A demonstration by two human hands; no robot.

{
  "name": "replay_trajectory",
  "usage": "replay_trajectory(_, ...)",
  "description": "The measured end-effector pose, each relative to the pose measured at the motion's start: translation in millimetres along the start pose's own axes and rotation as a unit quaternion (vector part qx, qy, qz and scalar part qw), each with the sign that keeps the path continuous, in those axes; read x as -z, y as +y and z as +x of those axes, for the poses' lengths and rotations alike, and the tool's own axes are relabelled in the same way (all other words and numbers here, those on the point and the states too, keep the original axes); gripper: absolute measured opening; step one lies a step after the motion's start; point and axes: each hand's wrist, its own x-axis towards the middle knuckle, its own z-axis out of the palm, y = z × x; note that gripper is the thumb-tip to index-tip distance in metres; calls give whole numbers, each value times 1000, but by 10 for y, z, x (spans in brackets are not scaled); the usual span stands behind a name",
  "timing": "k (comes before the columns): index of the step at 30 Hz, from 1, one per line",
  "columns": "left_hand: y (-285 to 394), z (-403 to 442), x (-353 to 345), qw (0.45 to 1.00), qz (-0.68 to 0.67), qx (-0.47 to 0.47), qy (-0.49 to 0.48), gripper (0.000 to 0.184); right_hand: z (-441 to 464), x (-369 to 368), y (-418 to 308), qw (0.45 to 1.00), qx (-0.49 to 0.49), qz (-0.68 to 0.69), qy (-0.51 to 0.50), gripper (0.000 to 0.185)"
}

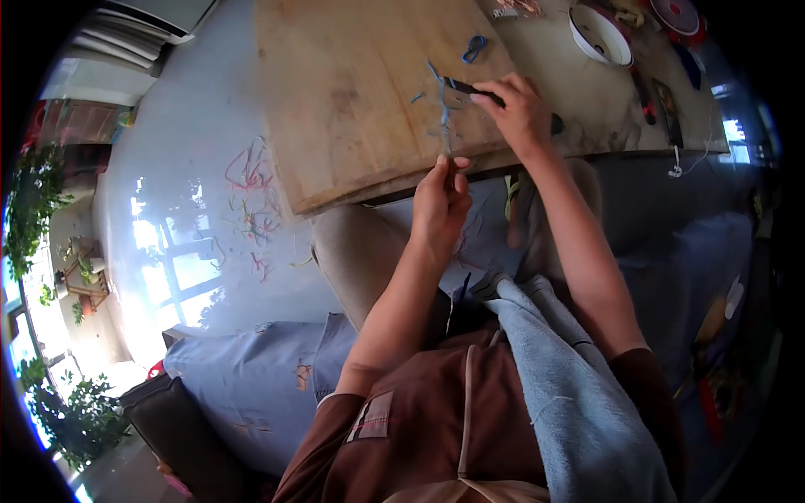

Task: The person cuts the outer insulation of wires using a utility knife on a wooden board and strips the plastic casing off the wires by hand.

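My left hand is closed at the near edge of the wooden board, pinching the lower end of a thin wire. Up from these fingers runs a blue-covered wire, lying over the board. My right hand grips a slim black knife-like tool, whose tip meets the blue wire near its far end; the blade itself is too small to make out. Small blue scraps lie around the wire. Blue-handled scissors rest just beyond the tool.
A white enamel bowl stands at the back right, near copper-coloured wire. Red-and-black pliers and a dark tool lie to the right. Coloured scraps litter the floor at left. A light-blue towel hangs over my lap.
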Motion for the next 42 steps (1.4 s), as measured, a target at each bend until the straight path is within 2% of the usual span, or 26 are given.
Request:
replay_trajectory(3,47,-74,-34,999,37,-28,-13,26,78,-121,-5,999,15,-45,-27,19)
replay_trajectory(6,218,-184,-31,992,81,-84,-44,25,103,126,-221,996,48,-33,65,21)
replay_trajectory(7,282,-218,-43,988,95,-108,-59,25,56,203,-271,997,38,31,55,18)
replay_trajectory(8,336,-264,-90,982,117,-139,-55,24,-43,322,-366,996,-10,93,-6,16)
replay_trajectory(9,393,-315,-173,974,140,-169,-53,24,-151,443,-565,962,-131,219,-96,16)
replay_trajectory(10,453,-365,-269,965,164,-200,-53,23,-261,483,-677,933,-124,318,-115,19)
replay_trajectory(11,517,-435,-354,953,181,-235,-66,22,-396,433,-784,863,-197,428,-182,21)
replay_trajectory(13,599,-586,-590,935,201,-288,-57,22,-413,495,-1107,836,-129,502,-179,23)
replay_trajectory(16,752,-866,-942,878,267,-395,-35,21,-93,809,-1512,743,-195,602,-218,23)
replay_trajectory(17,805,-964,-1048,864,274,-422,-33,21,45,914,-1619,742,-199,602,-218,20)
replay_trajectory(18,854,-1083,-1157,849,279,-448,-29,21,144,1001,-1660,747,-167,603,-225,19)
replay_trajectory(19,891,-1263,-1285,866,257,-427,-43,20,233,1085,-1681,752,-136,602,-233,18)
replay_trajectory(20,923,-1370,-1372,843,255,-469,-57,19,312,1193,-1715,756,-105,600,-241,18)
replay_trajectory(21,940,-1457,-1431,820,253,-508,-70,19,356,1377,-1775,814,-70,530,-228,17)
replay_trajectory(22,940,-1518,-1453,797,252,-542,-82,19,359,1547,-1773,813,-51,519,-259,17)
replay_trajectory(24,908,-1635,-1382,771,325,-539,-99,13,310,1841,-1669,809,-24,493,-319,18)
replay_trajectory(27,711,-1806,-1317,770,393,-484,-134,8,133,2087,-1493,781,-70,501,-368,17)
replay_trajectory(30,618,-1937,-1189,655,577,-471,-129,6,-50,2306,-1392,779,-77,480,-397,16)
replay_trajectory(31,590,-1984,-1186,597,624,-485,-138,5,-116,2392,-1367,771,-91,473,-416,16)
replay_trajectory(33,512,-2061,-1159,548,665,-481,-160,7,-206,2531,-1281,759,-132,428,-473,14)
replay_trajectory(35,470,-2089,-1140,499,692,-486,-190,12,-288,2640,-1284,833,-38,356,-421,13)
replay_trajectory(36,445,-2094,-1127,497,696,-480,-196,10,-322,2688,-1284,864,10,316,-392,13)
replay_trajectory(40,395,-2090,-1115,469,726,-445,-235,9,-423,2766,-1227,909,118,217,-336,14)
replay_trajectory(42,370,-2055,-1051,454,724,-444,-268,9,-461,2818,-1184,901,143,216,-348,14)
